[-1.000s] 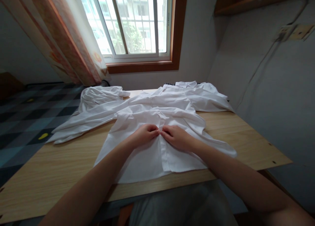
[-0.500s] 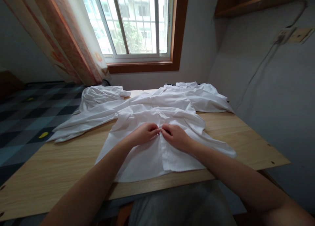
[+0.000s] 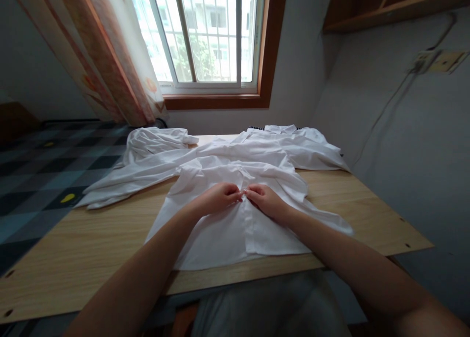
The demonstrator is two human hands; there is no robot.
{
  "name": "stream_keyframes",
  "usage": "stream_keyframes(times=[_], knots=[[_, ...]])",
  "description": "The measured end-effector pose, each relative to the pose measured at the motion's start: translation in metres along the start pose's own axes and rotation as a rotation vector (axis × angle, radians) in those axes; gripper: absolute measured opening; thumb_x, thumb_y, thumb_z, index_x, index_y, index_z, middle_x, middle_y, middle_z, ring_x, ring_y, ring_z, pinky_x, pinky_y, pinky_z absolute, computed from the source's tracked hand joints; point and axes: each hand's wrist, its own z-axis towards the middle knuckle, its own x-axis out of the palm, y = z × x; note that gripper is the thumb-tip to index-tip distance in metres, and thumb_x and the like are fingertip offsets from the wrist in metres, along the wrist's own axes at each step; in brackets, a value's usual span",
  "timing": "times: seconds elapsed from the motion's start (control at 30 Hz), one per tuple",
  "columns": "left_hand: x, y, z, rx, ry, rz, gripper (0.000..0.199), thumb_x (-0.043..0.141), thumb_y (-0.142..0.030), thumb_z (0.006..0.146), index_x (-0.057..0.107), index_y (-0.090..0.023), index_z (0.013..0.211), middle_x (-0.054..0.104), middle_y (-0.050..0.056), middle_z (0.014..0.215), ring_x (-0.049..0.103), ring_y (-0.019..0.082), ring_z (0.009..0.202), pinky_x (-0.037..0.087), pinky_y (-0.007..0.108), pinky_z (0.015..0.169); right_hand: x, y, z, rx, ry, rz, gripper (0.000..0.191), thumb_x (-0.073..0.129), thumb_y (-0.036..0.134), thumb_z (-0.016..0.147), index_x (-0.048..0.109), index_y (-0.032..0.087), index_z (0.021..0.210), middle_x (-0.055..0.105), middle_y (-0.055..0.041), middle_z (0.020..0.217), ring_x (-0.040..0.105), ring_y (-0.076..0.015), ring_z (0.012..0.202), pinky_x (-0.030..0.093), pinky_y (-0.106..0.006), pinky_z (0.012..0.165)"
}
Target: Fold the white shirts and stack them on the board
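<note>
White shirt [image 3: 215,241], woven cloth, thin and matte, softly rumpled; laid on the table [image 3: 91,249], its hem near the front edge; front placket [image 3: 250,236] a straight doubled strip running down to the hem; lower body fairly smooth, broad shallow folds to the right, the right side trailing out in a rounded flap.

Hands, two, bare, meeting at the placket; left hand [image 3: 223,197] curled, thumb and fingertips brought together on the cloth; right hand [image 3: 265,200] likewise, pinching the edge just beside it; the fingertips nearly touching; any button between them too small to make out.

Farther white cloth [image 3: 253,148], creased, with collar and long tapering sleeves spread to both sides; whether one piece with the near part, cannot be told; white bundle [image 3: 156,143] at far left, gathered in close pleats.

Table top pale wood, fine-grained, flat, with dark holes near the corners; alongside at left, checked bedcover [image 3: 25,180] in dark and grey-blue squares, yellow motifs.
</note>
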Motion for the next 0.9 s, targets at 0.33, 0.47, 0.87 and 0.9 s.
stream_keyframes(times=[0.33,0.47,0.87,0.9], knots=[[0.01,0.004,0.001,-0.052,0.014,0.03,0.035,0.051,-0.047,0.081,0.055,-0.019,0.061,0.054,-0.002,0.06,0.042,0.014,0.059,0.029,0.028,0.058,-0.004,-0.004,0.006,0.003,-0.088,0.058,0.039,0.05,0.051,0.086,0.041,0.023,0.061,0.039,0.0061,0.052,0.033,-0.0105,0.05,0.026,-0.026,0.05],[0.008,0.008,0.002,-0.04,0.005,-0.066,0.038,0.051,-0.052,0.079,0.06,-0.018,0.065,0.055,-0.001,0.062,0.044,0.014,0.063,0.031,0.027,0.059,-0.004,-0.001,0.002,-0.138,-0.043,-0.283,0.034,0.049,0.038,0.089,0.048,0.02,0.06,0.049,0.0028,0.058,0.041,-0.0121,0.058,0.027,-0.026,0.056],[0.001,0.003,-0.003,-0.082,0.114,-0.321,0.042,0.061,-0.059,0.071,0.063,-0.018,0.074,0.053,-0.002,0.067,0.044,0.014,0.065,0.034,0.026,0.06,-0.009,0.003,-0.004,-0.223,0.068,-0.385,0.03,0.045,0.032,0.097,0.052,0.019,0.072,0.057,0.0015,0.069,0.046,-0.0128,0.065,0.032,-0.026,0.063],[0.0,0.002,-0.004,-0.088,0.125,-0.339,0.042,0.062,-0.06,0.07,0.062,-0.018,0.075,0.052,-0.002,0.067,0.043,0.013,0.065,0.034,0.026,0.06,-0.009,0.003,-0.003,-0.218,0.062,-0.379,0.03,0.045,0.032,0.097,0.053,0.019,0.071,0.057,0.0015,0.069,0.046,-0.0128,0.065,0.032,-0.026,0.062]])
